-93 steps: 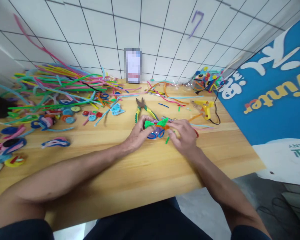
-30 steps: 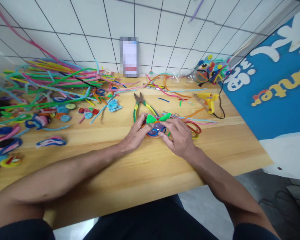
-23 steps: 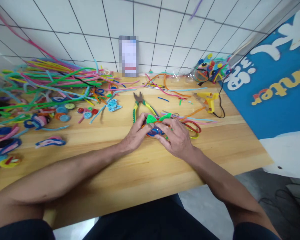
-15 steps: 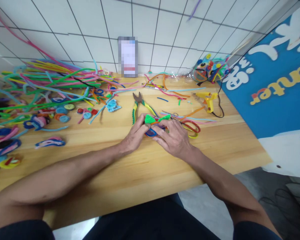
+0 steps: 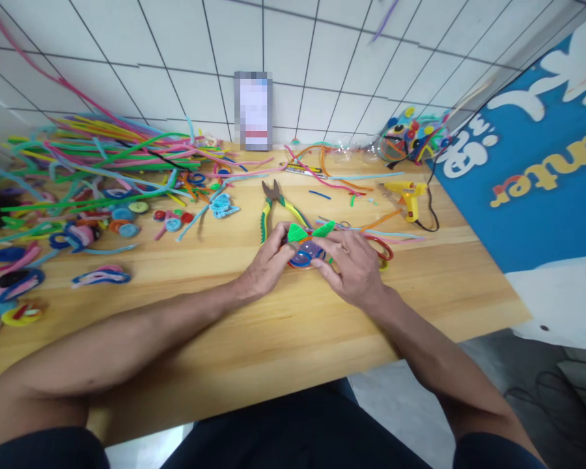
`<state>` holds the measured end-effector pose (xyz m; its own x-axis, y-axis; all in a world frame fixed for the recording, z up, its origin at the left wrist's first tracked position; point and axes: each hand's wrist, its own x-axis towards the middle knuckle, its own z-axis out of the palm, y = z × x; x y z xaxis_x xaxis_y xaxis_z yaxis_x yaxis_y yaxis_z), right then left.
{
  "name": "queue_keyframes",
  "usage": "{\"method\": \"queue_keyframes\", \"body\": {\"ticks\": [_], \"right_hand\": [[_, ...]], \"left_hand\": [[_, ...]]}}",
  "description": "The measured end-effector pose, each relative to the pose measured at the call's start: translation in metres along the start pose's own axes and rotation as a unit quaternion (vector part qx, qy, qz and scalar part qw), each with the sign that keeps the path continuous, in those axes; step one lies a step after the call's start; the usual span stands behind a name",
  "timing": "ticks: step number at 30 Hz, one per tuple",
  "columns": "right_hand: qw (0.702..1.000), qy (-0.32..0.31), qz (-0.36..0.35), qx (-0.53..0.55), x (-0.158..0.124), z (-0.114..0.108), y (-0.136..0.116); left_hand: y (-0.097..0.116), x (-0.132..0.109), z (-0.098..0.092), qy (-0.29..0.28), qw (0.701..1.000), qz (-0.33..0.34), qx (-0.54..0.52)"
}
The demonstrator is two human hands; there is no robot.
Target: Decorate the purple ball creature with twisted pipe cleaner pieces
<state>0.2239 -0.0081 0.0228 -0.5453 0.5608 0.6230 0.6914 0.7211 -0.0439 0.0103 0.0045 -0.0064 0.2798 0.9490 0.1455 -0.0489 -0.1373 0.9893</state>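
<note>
Between both hands, just over the table, is a small pipe-cleaner craft (image 5: 309, 251) with two green ear-like pieces (image 5: 297, 232) on top and purple and blue parts below. My left hand (image 5: 266, 264) pinches its left side between thumb and fingers. On the right side, the thumb and fingers of my right hand (image 5: 354, 266) are closed about its edge, partly hiding it. Behind my left hand lie pliers (image 5: 289, 210) with green and yellow handles, jaws pointing away. Scissors with a red handle (image 5: 383, 246) stick out from behind my right hand.
A large heap of pipe cleaners (image 5: 127, 153) covers the back left, with finished-looking pieces and buttons in front. A yellow glue gun (image 5: 407, 195) and its cord sit at the right. Against the tiled wall stand a phone (image 5: 254, 111) and a clear container of colourful bits (image 5: 415, 138).
My right hand has shifted slightly right and its thumb has spread from the fingers, so more of the craft's purple and blue front shows. The view has moved a little.
</note>
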Motion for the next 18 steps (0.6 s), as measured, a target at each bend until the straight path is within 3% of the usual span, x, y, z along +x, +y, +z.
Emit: {"method": "queue_keyframes", "body": {"ticks": [5, 9, 18], "right_hand": [[0.998, -0.018, -0.059, -0.030, 0.004, 0.000, -0.008], [0.998, -0.026, -0.025, -0.044, 0.003, -0.001, -0.006], [0.998, 0.053, 0.021, 0.013, 0.002, -0.004, 0.008]], "left_hand": [[0.002, 0.000, 0.000, -0.006, 1.000, 0.009, 0.002], [0.002, -0.001, 0.000, -0.010, 1.000, 0.000, 0.008], [-0.003, 0.000, 0.000, 0.004, 1.000, -0.009, -0.012]]}}
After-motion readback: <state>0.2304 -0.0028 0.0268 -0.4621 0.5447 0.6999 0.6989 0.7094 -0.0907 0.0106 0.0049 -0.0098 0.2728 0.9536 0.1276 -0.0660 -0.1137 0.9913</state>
